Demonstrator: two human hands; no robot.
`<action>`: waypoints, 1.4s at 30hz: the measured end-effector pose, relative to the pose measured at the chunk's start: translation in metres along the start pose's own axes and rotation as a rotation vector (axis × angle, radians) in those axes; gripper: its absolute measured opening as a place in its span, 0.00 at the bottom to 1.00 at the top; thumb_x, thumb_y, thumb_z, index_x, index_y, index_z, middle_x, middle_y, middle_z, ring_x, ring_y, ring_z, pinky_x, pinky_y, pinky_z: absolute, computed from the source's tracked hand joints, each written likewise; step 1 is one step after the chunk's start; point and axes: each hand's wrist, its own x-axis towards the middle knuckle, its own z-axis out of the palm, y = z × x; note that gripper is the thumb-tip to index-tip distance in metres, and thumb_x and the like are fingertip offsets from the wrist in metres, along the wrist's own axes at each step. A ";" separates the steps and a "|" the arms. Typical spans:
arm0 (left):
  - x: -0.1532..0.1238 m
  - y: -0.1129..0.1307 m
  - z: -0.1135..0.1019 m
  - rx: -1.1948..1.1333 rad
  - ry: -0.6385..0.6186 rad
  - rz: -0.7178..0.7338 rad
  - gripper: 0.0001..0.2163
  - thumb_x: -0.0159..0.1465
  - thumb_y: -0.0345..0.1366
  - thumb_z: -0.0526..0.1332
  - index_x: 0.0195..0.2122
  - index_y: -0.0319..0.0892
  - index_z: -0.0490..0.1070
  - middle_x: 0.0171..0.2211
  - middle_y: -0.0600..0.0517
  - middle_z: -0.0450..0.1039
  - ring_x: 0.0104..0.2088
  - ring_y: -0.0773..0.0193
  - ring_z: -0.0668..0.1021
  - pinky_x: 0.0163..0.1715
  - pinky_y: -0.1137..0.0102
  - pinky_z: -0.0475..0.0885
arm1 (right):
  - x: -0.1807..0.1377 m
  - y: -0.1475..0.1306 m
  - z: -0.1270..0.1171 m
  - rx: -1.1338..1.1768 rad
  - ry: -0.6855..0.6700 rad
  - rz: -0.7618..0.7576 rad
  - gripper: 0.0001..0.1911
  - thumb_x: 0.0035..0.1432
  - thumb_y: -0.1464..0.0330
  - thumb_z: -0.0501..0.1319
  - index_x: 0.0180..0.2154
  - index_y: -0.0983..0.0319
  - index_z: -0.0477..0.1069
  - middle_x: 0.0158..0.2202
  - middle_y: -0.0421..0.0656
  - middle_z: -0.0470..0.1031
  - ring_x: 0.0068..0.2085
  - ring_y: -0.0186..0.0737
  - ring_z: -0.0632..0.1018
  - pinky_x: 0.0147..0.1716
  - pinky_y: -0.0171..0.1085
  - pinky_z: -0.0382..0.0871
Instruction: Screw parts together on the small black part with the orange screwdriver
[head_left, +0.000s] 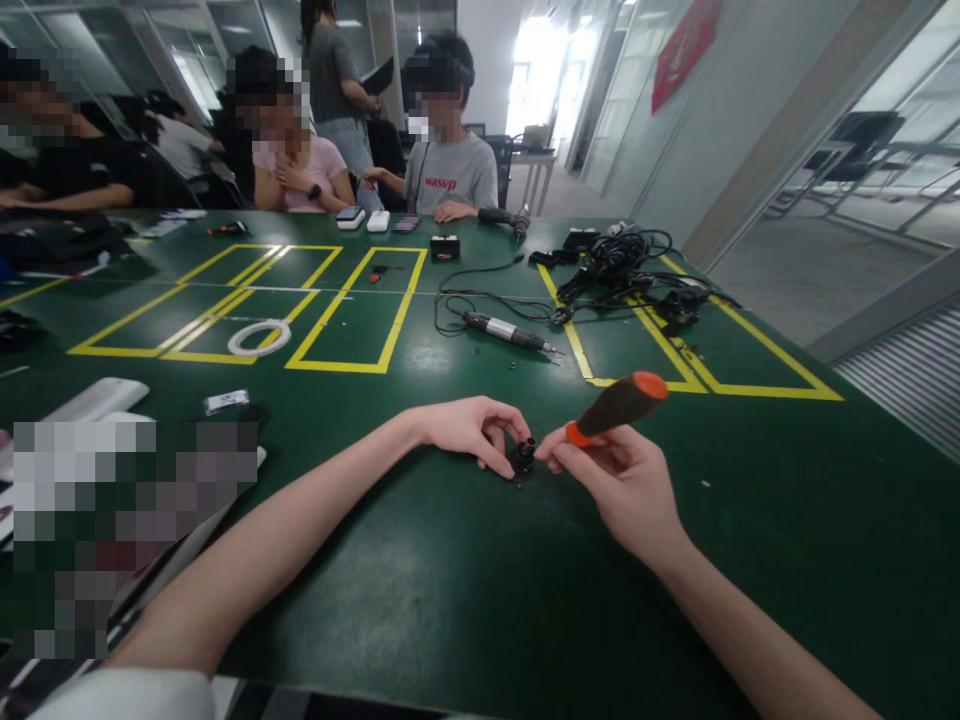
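The small black cylindrical part (523, 456) stands on the dark green desk (450, 590), and everything else is placed from it. Just left of it, the left hand (469, 428) curls over and pinches it between thumb and fingertips, closed narrowly on its side. Just right of it, the right hand (619, 480) is wrapped around the lower end of a black-handled screwdriver with an orange cap (619, 403), whose handle slants up and away to the right. The shaft and tip are hidden behind the fingers (so I cannot tell whether the tip sits in the part).

By my judgement, the work goes best if the left hand pins the part flat against the desk so it cannot spin. The right hand should bring the tool closer in line with the part's axis and press lightly while turning, since a slanted tool could slip out.

Beyond the part lies a silver-and-black electric screwdriver (506, 332), and further up to the right a tangle of black cables (630, 262). Up and to the left, a white ring (259, 338) rests among yellow tape lines (352, 310). Other people sit at the far edge.
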 end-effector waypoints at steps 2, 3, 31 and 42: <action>0.000 0.001 0.000 -0.004 0.005 -0.005 0.21 0.47 0.31 0.77 0.40 0.38 0.72 0.28 0.56 0.78 0.23 0.71 0.77 0.24 0.75 0.72 | 0.000 0.000 0.000 -0.025 -0.010 0.018 0.15 0.57 0.58 0.72 0.31 0.61 0.74 0.30 0.45 0.81 0.28 0.39 0.81 0.30 0.37 0.80; -0.001 0.001 0.000 -0.007 0.007 -0.006 0.21 0.47 0.31 0.78 0.40 0.38 0.72 0.28 0.56 0.78 0.23 0.72 0.77 0.24 0.75 0.72 | 0.000 0.000 0.001 -0.023 -0.005 0.025 0.15 0.56 0.58 0.72 0.31 0.61 0.74 0.30 0.45 0.82 0.27 0.39 0.80 0.29 0.36 0.80; -0.004 0.005 0.001 0.019 0.018 -0.032 0.21 0.48 0.34 0.78 0.39 0.38 0.71 0.31 0.54 0.79 0.26 0.71 0.78 0.26 0.75 0.72 | 0.000 -0.002 0.005 0.120 -0.053 0.020 0.16 0.65 0.54 0.65 0.36 0.61 0.75 0.30 0.44 0.80 0.24 0.36 0.76 0.25 0.37 0.74; -0.004 0.005 0.001 0.006 0.035 -0.026 0.21 0.47 0.32 0.77 0.40 0.38 0.73 0.30 0.55 0.78 0.26 0.71 0.78 0.25 0.76 0.72 | 0.002 -0.005 0.006 0.032 0.002 -0.030 0.16 0.59 0.56 0.70 0.30 0.60 0.74 0.31 0.42 0.75 0.23 0.34 0.74 0.24 0.36 0.73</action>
